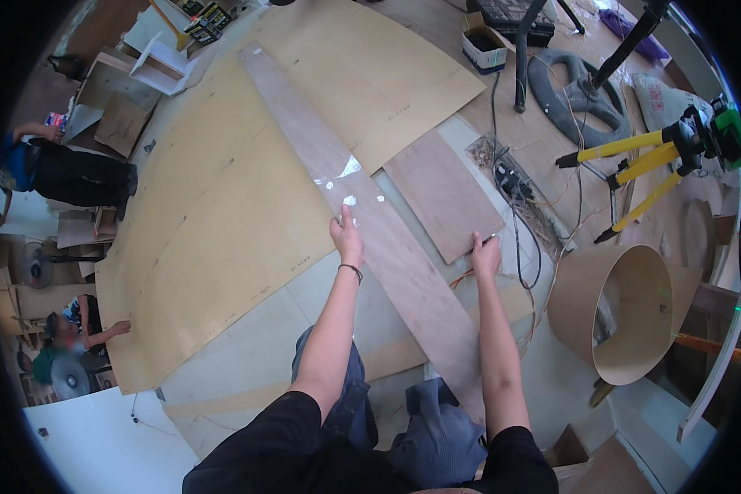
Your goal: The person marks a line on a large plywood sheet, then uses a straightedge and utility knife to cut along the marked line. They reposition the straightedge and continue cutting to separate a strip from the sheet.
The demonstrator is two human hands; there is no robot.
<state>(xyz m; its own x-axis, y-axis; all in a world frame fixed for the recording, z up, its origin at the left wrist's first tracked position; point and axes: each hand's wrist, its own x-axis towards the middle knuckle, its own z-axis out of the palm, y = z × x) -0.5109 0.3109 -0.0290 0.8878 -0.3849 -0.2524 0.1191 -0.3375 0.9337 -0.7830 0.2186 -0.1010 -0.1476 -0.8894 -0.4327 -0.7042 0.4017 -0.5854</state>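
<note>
My left hand [348, 241] grips the plank [391, 244]; my right hand [486, 257] holds a small dark object [491, 239] by the panel [442, 195].

Pinkish-brown long board [399, 255] across yellow-tan sheet [214, 198].
Long board: faint streaked grain, bright white patches [350, 167] near mid-length. Sheet: scattered small dark marks. Panel [445, 196] beside sheet's near edge: similar pinkish brown. Floor [263, 321] past that edge: pale grey-white. Tripod [646, 162] off the sheet's right corner: yellow legs, black joints, green top. Drum [576, 309]: light tan. Trousers [436, 428]: grey-blue. Sleeves [276, 428]: black.
</note>
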